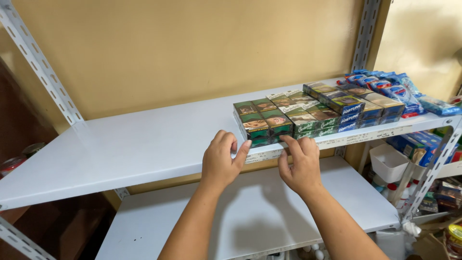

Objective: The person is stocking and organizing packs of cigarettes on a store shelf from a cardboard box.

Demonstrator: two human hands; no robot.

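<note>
Small green cigarette-style packs point(263, 120) lie stacked in rows on the upper white metal shelf point(144, 144), near its front edge. My left hand point(220, 161) rests at the shelf's front lip, its thumb touching the leftmost green pack. My right hand point(301, 163) sits just beside it, fingertips pressed against the front faces of the green packs. Neither hand grips a pack. To the right of the green ones, blue packs point(353, 108) continue the row.
Blue and red wrapped sachets point(394, 91) lie at the shelf's far right. A lower white shelf point(260, 212) sits beneath my forearms. A slotted metal upright point(43, 67) stands at the left. A white tub point(387, 161) and boxed goods fill shelves at right.
</note>
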